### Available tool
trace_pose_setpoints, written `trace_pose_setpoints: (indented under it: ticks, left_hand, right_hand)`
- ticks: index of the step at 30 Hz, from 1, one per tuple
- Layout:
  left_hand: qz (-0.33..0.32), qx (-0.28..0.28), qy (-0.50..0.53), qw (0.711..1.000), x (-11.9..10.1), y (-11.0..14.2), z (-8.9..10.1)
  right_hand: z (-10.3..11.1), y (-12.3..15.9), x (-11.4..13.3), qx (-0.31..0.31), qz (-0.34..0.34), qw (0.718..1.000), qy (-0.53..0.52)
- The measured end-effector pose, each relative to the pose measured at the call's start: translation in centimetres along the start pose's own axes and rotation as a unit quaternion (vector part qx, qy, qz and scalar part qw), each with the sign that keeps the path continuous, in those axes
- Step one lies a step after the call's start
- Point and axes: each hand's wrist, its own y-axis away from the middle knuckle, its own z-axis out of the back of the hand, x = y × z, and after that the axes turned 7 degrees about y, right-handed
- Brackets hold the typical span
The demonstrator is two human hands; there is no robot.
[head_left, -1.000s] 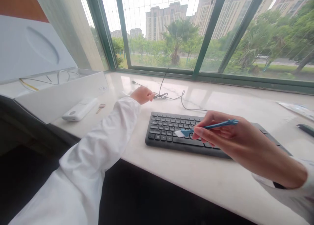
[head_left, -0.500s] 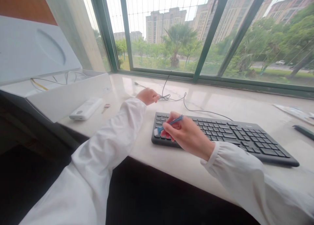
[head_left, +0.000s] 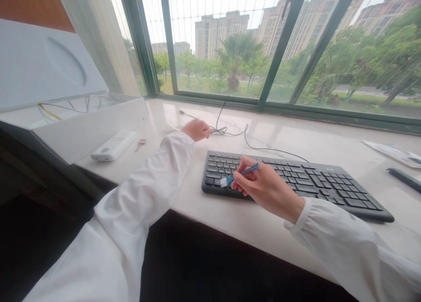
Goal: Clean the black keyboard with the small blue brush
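Observation:
My right hand point(head_left: 267, 188) is shut on a small blue brush point(head_left: 241, 175), gripping its thin handle between thumb and fingers. The brush's white bristles point(head_left: 224, 182) touch the keys in the left part of a black computer keyboard point(head_left: 315, 184). My hand hides a few keys. My left hand point(head_left: 196, 130) lies curled on the white stone sill point(head_left: 263, 137), its fingertips at a knotted grey cable point(head_left: 219, 130). Whether it grips the cable I cannot tell.
An open white box point(head_left: 92, 133) with wires inside stands at the left, with a white power bank point(head_left: 113, 146) and a small key point(head_left: 140, 145) beside it. Papers point(head_left: 391, 155) and a dark pen-like object point(head_left: 405, 179) lie at the right. A green-framed window runs behind the sill.
My right hand has moved from well right of the keys, over the keyboard, to its left part, and the brush stays in it. My left hand has hardly moved. The view has shifted slightly.

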Motion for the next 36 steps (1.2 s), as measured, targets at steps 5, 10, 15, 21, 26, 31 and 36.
trace_pose_setpoints:
  ticks: [5,10,15,21,26,31,36]
  left_hand:
    - [-0.001,0.006,0.004,1.000,0.1,0.0,-0.1]
    - [-0.007,0.005,0.007,1.000,0.3,0.0,-0.1]
    - [-0.009,0.006,0.009,1.000,0.4,-0.1,-0.2]
    - [-0.009,0.006,0.008,1.000,0.3,0.1,-0.1]
    - [-0.009,0.003,0.002,1.000,0.2,0.2,0.0]
    - [-0.011,0.007,0.003,1.000,-0.1,0.1,0.1]
    - [-0.009,0.009,0.007,1.000,-0.3,0.1,0.0]
  right_hand:
    - [1.2,0.8,-1.0,-0.003,-0.015,1.000,-0.001]
    - [2.8,1.4,-1.5,-0.002,-0.035,0.999,0.013]
    - [4.4,1.1,0.3,-0.003,-0.008,1.000,0.019]
    - [3.1,-1.8,3.2,0.009,0.135,0.984,0.114]
    - [1.4,-3.8,4.9,0.030,0.189,0.964,0.185]
    - [1.3,-4.3,5.4,0.056,0.194,0.957,0.207]
    - [1.4,-4.2,5.3,0.070,0.188,0.959,0.199]
